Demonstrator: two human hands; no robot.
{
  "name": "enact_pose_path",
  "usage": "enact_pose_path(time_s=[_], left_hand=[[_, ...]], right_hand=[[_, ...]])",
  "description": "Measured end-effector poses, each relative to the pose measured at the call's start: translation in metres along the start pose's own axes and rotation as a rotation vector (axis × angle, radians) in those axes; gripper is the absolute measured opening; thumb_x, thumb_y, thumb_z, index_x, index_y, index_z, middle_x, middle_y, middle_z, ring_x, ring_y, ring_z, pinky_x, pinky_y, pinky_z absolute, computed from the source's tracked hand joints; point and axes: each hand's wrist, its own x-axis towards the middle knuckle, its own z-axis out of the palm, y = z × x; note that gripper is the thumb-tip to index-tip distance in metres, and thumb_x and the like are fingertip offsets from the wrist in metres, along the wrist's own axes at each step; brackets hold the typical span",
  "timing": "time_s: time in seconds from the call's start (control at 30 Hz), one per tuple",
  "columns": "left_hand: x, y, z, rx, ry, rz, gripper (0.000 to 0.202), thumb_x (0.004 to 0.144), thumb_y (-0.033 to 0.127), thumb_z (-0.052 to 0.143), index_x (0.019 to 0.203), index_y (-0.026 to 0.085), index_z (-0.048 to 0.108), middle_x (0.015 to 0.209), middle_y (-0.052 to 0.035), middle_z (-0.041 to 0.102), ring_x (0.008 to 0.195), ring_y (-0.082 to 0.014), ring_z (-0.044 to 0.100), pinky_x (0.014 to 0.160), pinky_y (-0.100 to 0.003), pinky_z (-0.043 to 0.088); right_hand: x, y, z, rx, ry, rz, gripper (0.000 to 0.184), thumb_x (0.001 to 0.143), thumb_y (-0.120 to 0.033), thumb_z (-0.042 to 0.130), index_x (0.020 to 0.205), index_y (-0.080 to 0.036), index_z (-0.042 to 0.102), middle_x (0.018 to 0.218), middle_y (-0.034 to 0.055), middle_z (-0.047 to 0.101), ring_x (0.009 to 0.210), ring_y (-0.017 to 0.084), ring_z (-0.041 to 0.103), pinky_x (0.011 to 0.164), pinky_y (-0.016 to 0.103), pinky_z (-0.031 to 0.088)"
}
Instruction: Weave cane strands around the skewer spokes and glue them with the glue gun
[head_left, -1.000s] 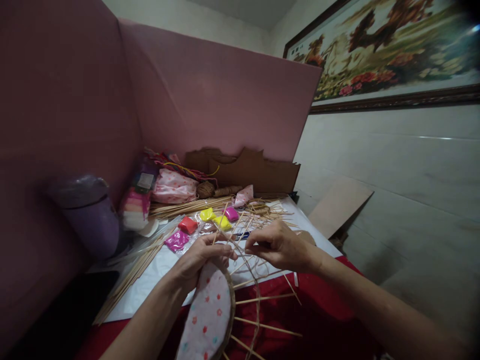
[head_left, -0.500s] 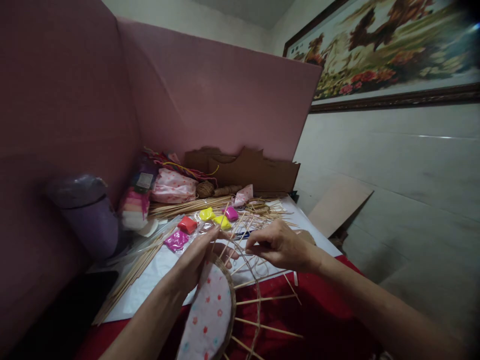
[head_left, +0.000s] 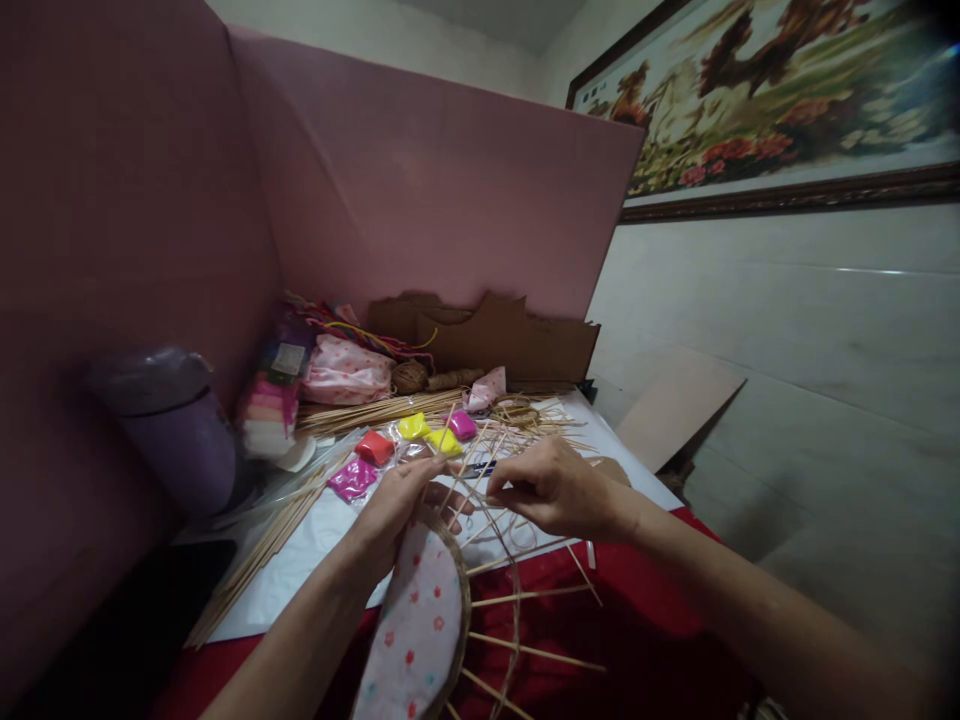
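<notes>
A round base covered in white fabric with small red flowers (head_left: 415, 625) tilts up at the front, its rim wrapped in brown twine. Thin wooden sticks (head_left: 544, 655) spread out from that rim like spokes. A ring of twine (head_left: 516, 600) runs across the sticks, some way out from the base. My left hand (head_left: 397, 505) grips the upper edge of this stick frame, thumb by one stick and fingers behind. To its right, my right hand (head_left: 559, 488) is pinched closed beside the upper sticks, with the twine leading to its fingertips. The exact pinch point is partly hidden.
Clay packets in magenta (head_left: 352, 480), red (head_left: 374, 447) and yellow lie behind my hands. Bundled sticks (head_left: 262, 555) rest at left near a purple container (head_left: 176, 440). Twine balls (head_left: 410, 377) and torn cardboard (head_left: 510, 340) stand at the back. A blue-handled tool (head_left: 480, 469) lies behind the sticks.
My right hand has shifted slightly left, closer to the sticks. My left hand and the frame have barely moved.
</notes>
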Motion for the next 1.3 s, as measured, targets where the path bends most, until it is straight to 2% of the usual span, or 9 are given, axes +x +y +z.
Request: enact_pose_path(time_s=[0.13, 0.27, 0.47, 0.57, 0.7, 0.93, 1.1, 1.3], left_hand=[[0.0, 0.001, 0.001, 0.009, 0.018, -0.002, 0.036, 0.077, 0.047, 0.054, 0.095, 0.016, 0.056, 0.065, -0.0095, 0.068, 0.045, -0.0145, 0.057, 0.042, -0.023, 0.039], [-0.001, 0.001, 0.003, 0.001, 0.034, -0.007, 0.035, 0.076, 0.046, 0.054, 0.094, 0.017, 0.056, 0.064, -0.0091, 0.067, 0.043, -0.014, 0.056, 0.042, -0.023, 0.039], [-0.002, 0.004, 0.005, 0.035, 0.073, -0.016, 0.036, 0.077, 0.046, 0.052, 0.096, 0.016, 0.055, 0.063, -0.0089, 0.067, 0.044, -0.0148, 0.056, 0.041, -0.023, 0.038], [-0.003, 0.005, 0.006, 0.03, 0.055, -0.028, 0.036, 0.076, 0.046, 0.053, 0.096, 0.016, 0.055, 0.064, -0.0094, 0.067, 0.045, -0.0151, 0.057, 0.041, -0.023, 0.039], [-0.005, 0.006, 0.009, 0.037, 0.095, -0.017, 0.034, 0.077, 0.044, 0.052, 0.094, 0.016, 0.056, 0.062, -0.0091, 0.067, 0.043, -0.0144, 0.055, 0.041, -0.023, 0.038], [-0.007, 0.008, 0.011, 0.044, 0.092, -0.014, 0.036, 0.077, 0.044, 0.051, 0.096, 0.015, 0.056, 0.062, -0.0096, 0.067, 0.043, -0.0145, 0.055, 0.042, -0.023, 0.038], [-0.007, 0.008, 0.011, 0.017, 0.094, -0.011, 0.034, 0.076, 0.044, 0.052, 0.095, 0.015, 0.056, 0.06, -0.0088, 0.066, 0.043, -0.0146, 0.055, 0.042, -0.023, 0.038], [-0.007, 0.008, 0.01, 0.013, 0.097, -0.026, 0.034, 0.076, 0.044, 0.053, 0.094, 0.016, 0.056, 0.061, -0.0096, 0.067, 0.043, -0.0154, 0.056, 0.04, -0.023, 0.038]], right_hand=[[0.0, 0.004, -0.005, -0.04, 0.008, 0.049, 0.013, 0.077, -0.019, 0.056, 0.071, -0.017, 0.067, 0.048, -0.0023, 0.054, 0.045, 0.007, 0.041, 0.05, 0.022, 0.028], [0.0, 0.007, -0.011, -0.025, 0.013, 0.063, 0.013, 0.079, -0.022, 0.056, 0.075, -0.017, 0.067, 0.055, -0.0001, 0.059, 0.05, 0.008, 0.047, 0.053, 0.023, 0.03], [0.011, 0.022, -0.019, 0.053, 0.118, 0.107, 0.013, 0.079, -0.024, 0.059, 0.076, -0.014, 0.067, 0.06, 0.0012, 0.061, 0.053, 0.009, 0.048, 0.054, 0.022, 0.032], [0.021, 0.034, -0.017, 0.093, 0.186, 0.135, 0.014, 0.079, -0.024, 0.058, 0.076, -0.014, 0.067, 0.063, 0.0014, 0.062, 0.053, 0.008, 0.047, 0.053, 0.022, 0.032], [0.031, 0.048, -0.009, 0.118, 0.256, 0.141, 0.012, 0.079, -0.022, 0.057, 0.075, -0.015, 0.066, 0.064, 0.0003, 0.061, 0.055, 0.008, 0.048, 0.055, 0.022, 0.032], [0.04, 0.063, 0.0, 0.169, 0.209, 0.196, 0.016, 0.079, -0.025, 0.055, 0.07, -0.015, 0.064, 0.06, -0.0014, 0.058, 0.053, 0.008, 0.046, 0.053, 0.021, 0.03], [0.033, 0.06, -0.006, 0.097, 0.134, 0.211, 0.015, 0.078, -0.024, 0.056, 0.071, -0.016, 0.066, 0.06, -0.0006, 0.06, 0.054, 0.009, 0.049, 0.054, 0.021, 0.029], [0.014, 0.035, -0.015, 0.022, 0.128, 0.136, 0.012, 0.078, -0.022, 0.057, 0.073, -0.015, 0.066, 0.064, 0.0019, 0.063, 0.056, 0.009, 0.05, 0.056, 0.022, 0.031]])
